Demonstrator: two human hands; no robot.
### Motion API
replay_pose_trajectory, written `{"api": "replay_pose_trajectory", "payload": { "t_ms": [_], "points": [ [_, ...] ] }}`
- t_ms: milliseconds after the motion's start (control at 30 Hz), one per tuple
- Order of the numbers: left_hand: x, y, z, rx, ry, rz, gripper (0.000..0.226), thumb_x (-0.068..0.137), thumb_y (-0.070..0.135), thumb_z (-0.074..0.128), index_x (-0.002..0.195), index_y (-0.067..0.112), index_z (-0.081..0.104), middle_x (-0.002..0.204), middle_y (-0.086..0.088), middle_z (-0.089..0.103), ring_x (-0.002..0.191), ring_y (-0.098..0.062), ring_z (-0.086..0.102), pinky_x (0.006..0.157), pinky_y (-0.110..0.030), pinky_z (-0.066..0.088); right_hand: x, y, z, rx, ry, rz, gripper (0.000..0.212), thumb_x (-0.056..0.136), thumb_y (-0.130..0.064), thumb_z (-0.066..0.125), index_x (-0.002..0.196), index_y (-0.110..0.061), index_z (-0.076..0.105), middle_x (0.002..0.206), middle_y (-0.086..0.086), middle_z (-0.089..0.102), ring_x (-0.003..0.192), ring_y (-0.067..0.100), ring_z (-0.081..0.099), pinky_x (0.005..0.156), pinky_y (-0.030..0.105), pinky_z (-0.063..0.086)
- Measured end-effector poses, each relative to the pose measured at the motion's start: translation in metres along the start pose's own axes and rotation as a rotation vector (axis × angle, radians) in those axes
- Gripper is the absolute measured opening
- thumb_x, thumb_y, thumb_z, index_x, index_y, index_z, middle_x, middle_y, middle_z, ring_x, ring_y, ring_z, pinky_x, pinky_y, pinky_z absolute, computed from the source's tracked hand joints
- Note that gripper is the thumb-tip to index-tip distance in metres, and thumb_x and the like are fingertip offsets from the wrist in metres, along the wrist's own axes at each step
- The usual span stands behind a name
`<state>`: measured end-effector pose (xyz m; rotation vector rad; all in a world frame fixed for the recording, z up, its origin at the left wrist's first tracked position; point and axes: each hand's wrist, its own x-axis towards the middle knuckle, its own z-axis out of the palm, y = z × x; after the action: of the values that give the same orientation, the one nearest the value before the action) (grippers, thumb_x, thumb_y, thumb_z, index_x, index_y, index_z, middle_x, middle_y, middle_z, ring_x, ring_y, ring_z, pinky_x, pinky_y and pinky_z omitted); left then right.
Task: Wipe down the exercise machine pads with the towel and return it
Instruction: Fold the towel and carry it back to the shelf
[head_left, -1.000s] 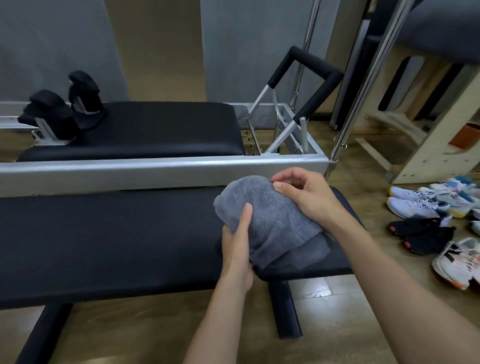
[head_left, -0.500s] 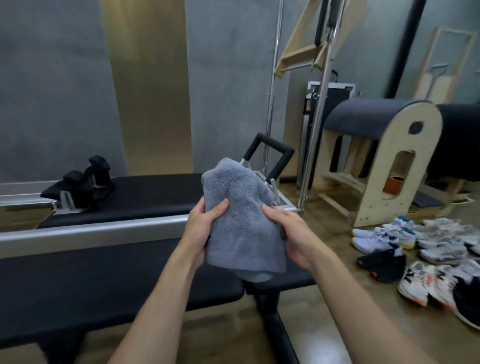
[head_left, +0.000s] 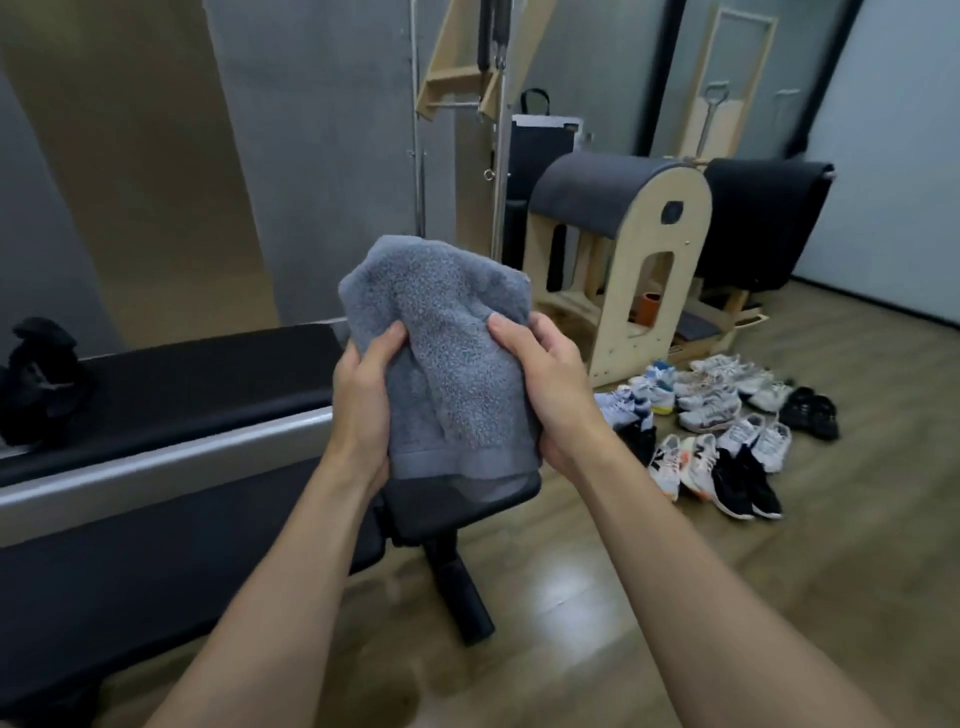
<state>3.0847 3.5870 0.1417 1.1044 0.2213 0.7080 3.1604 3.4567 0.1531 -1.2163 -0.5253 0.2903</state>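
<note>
A folded grey towel (head_left: 447, 358) hangs in the air in front of me, above the right end of the near black pad (head_left: 156, 561). My left hand (head_left: 363, 395) grips its left edge and my right hand (head_left: 545, 384) grips its right edge, thumbs on the front. Behind a silver rail (head_left: 156, 467) lies the machine's far black pad (head_left: 208, 384). Black shoulder rests (head_left: 41, 374) stand at its left end.
Several pairs of shoes (head_left: 717, 431) lie on the wooden floor to the right. A wooden barrel with a dark padded top (head_left: 618, 244) stands behind them. Metal poles (head_left: 501, 156) rise behind the towel. A black bench leg (head_left: 457, 587) reaches onto the floor below.
Both hands lifted the towel off the near pad and raised it to chest height. My view has swung up and to the right, bringing the barrel and shoes into sight.
</note>
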Motion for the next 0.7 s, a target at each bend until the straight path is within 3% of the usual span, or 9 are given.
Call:
{"api": "replay_pose_trajectory", "payload": {
  "t_ms": [100, 200, 367, 433, 567, 633, 700],
  "points": [
    [-0.005, 0.06, 0.089, 0.088, -0.04, 0.035, 0.04, 0.092, 0.037, 0.06, 0.121, 0.01, 0.063, 0.116, -0.01, 0.07, 0.108, -0.026, 0.067, 0.095, -0.045, 0.052, -0.009, -0.102, -0.026, 0.01, 0.103, -0.027, 0.029, 0.087, -0.027, 0.068, 0.111, -0.012, 0.063, 0.11, 0.011, 0.072, 0.102, 0.027, 0.068, 0.088, 0.043, 0.055],
    [-0.025, 0.116, 0.188, 0.13, -0.1, 0.052, 0.029, 0.093, 0.035, 0.06, 0.114, 0.016, 0.065, 0.105, 0.001, 0.074, 0.098, -0.012, 0.07, 0.085, -0.032, 0.055, -0.031, -0.209, -0.061, 0.049, 0.228, -0.057, 0.019, 0.091, -0.022, 0.064, 0.107, -0.012, 0.063, 0.103, 0.009, 0.072, 0.093, 0.023, 0.068, 0.081, 0.038, 0.056],
    [-0.088, 0.178, 0.331, 0.119, -0.3, -0.014, 0.035, 0.091, 0.038, 0.062, 0.115, 0.012, 0.065, 0.111, -0.005, 0.072, 0.105, -0.021, 0.068, 0.093, -0.044, 0.054, -0.104, -0.358, -0.117, 0.046, 0.468, -0.142, 0.007, 0.093, -0.017, 0.06, 0.099, -0.013, 0.062, 0.09, 0.004, 0.069, 0.083, 0.017, 0.065, 0.073, 0.032, 0.054],
    [-0.121, 0.188, 0.373, 0.096, -0.394, -0.041, 0.036, 0.092, 0.035, 0.061, 0.115, 0.008, 0.065, 0.11, -0.006, 0.072, 0.103, -0.02, 0.068, 0.091, -0.039, 0.055, -0.144, -0.398, -0.137, 0.022, 0.58, -0.175, 0.007, 0.093, -0.018, 0.06, 0.098, -0.013, 0.062, 0.091, 0.006, 0.068, 0.084, 0.019, 0.063, 0.076, 0.035, 0.053],
    [-0.204, 0.181, 0.435, 0.069, -0.622, -0.076, 0.046, 0.085, 0.047, 0.063, 0.111, 0.01, 0.067, 0.107, -0.003, 0.073, 0.1, -0.015, 0.068, 0.088, -0.034, 0.054, -0.245, -0.444, -0.166, -0.058, 0.813, -0.263, 0.012, 0.091, -0.019, 0.062, 0.1, -0.012, 0.062, 0.093, 0.007, 0.068, 0.086, 0.02, 0.063, 0.079, 0.037, 0.052],
    [-0.257, 0.177, 0.461, 0.023, -0.723, -0.131, 0.031, 0.09, 0.04, 0.062, 0.103, 0.013, 0.067, 0.096, 0.003, 0.072, 0.086, -0.007, 0.067, 0.08, -0.029, 0.053, -0.303, -0.461, -0.176, -0.075, 0.936, -0.297, 0.014, 0.092, -0.018, 0.062, 0.102, -0.01, 0.062, 0.094, 0.009, 0.067, 0.087, 0.021, 0.063, 0.08, 0.037, 0.052],
    [-0.316, 0.178, 0.486, -0.021, -0.843, -0.178, 0.028, 0.091, 0.039, 0.061, 0.103, 0.014, 0.067, 0.094, 0.004, 0.072, 0.085, -0.006, 0.067, 0.079, -0.028, 0.052, -0.364, -0.479, -0.187, -0.094, 1.062, -0.339, 0.014, 0.09, -0.02, 0.063, 0.101, -0.01, 0.061, 0.095, 0.011, 0.066, 0.088, 0.023, 0.062, 0.081, 0.039, 0.051]
  ]
}}
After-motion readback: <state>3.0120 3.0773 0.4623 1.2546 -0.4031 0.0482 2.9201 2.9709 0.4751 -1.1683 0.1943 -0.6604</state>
